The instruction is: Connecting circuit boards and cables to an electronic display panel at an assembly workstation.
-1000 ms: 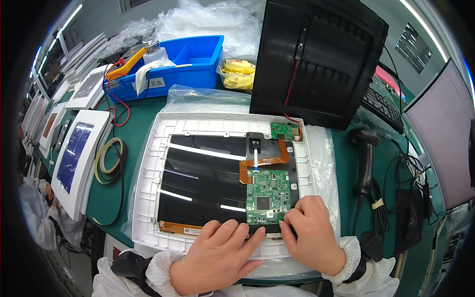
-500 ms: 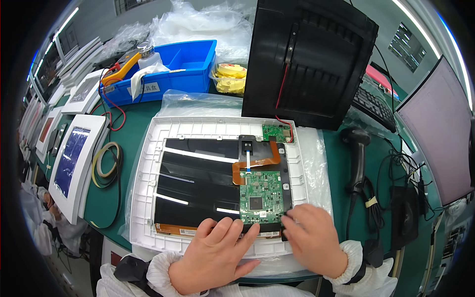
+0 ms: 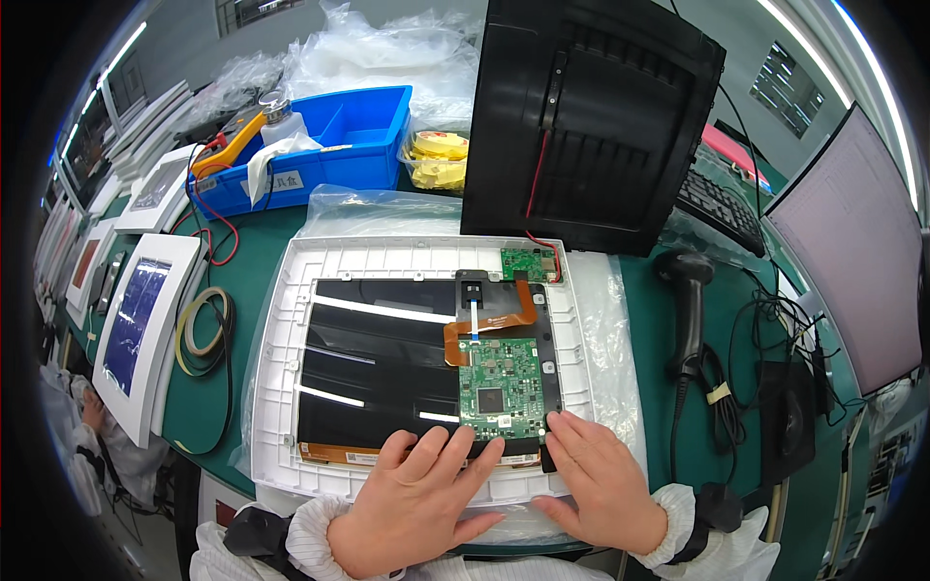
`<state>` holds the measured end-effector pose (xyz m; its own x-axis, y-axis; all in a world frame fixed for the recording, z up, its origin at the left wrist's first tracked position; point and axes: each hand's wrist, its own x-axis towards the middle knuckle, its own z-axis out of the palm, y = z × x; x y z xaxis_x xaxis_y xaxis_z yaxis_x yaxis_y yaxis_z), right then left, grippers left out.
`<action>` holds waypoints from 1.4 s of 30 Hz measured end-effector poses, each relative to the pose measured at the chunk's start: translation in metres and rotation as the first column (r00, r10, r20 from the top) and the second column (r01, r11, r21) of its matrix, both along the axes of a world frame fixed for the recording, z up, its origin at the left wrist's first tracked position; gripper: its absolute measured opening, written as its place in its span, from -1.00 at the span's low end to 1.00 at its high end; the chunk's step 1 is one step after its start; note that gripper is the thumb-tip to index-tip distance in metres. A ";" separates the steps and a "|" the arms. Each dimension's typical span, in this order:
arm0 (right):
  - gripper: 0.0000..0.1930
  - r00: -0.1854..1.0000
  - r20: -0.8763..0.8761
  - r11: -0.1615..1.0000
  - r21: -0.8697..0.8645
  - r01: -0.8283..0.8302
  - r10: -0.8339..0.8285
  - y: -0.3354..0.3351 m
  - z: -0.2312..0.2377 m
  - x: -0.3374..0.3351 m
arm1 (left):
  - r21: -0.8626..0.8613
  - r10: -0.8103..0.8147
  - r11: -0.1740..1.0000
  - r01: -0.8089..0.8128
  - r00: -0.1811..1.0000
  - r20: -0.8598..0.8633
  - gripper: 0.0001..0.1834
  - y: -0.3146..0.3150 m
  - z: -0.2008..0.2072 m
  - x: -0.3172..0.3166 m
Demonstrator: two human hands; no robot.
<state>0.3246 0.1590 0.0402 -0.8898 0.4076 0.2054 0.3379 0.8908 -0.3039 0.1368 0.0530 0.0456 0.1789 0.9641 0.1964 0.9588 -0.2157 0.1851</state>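
Note:
A white plastic display frame (image 3: 572, 329) lies face down, with a black display panel (image 3: 378, 363) set in it. On the panel's right part sits a green circuit board (image 3: 521, 373), joined by an orange flex cable (image 3: 484, 327) to a smaller green board (image 3: 523, 263) at the frame's top right corner. My left hand (image 3: 417, 494) rests with fingers spread and fingertips on the lower edge of the panel, below the board. Fingers stretched out, my right hand (image 3: 601, 484) touches the black strip at the board's lower right corner. Neither hand holds anything.
Behind the frame stands a black housing (image 3: 591, 126), tied by a red wire to the small board. A blue bin (image 3: 378, 136) and a tub of yellow rolls (image 3: 438, 160) are at the back left. To the right are a barcode scanner (image 3: 686, 310), cables and a monitor (image 3: 852, 252).
My right hand has uncurled from a pinch at the board's lower right corner, and its fingers now lie extended there. My left hand stays on the panel's lower edge.

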 end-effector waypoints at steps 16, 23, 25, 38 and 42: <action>-0.44 0.985 0.107 0.986 0.086 -0.144 0.134 -0.005 0.008 0.000 | 0.028 0.008 1.000 -0.005 0.996 -0.092 -0.38 -0.011 0.004 -0.009; -0.65 0.962 0.069 0.941 0.198 -0.273 0.264 -0.016 0.021 -0.030 | 0.098 0.016 0.995 -0.015 1.000 -0.004 -0.46 -0.018 -0.009 -0.011; -0.62 0.977 -0.084 0.969 0.164 -0.182 0.197 -0.021 0.033 -0.011 | 0.133 0.019 0.991 -0.022 1.000 0.019 -0.53 -0.028 0.007 -0.016; -0.78 0.971 -0.174 0.982 0.120 -0.145 0.165 -0.006 0.068 -0.020 | 0.224 0.295 0.948 -0.228 0.891 -0.345 -0.72 -0.073 0.006 -0.193; -0.82 0.945 -0.193 0.963 0.096 -0.251 0.266 -0.011 0.073 -0.040 | 0.238 0.249 0.953 -0.188 0.932 -0.261 -0.83 -0.072 0.005 -0.211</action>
<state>0.2844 0.1475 0.1135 -0.8994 0.1477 0.4114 0.0312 0.9605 -0.2766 -0.0745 -0.0186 0.0505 0.0459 0.9294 0.3662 0.9917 0.0017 -0.1287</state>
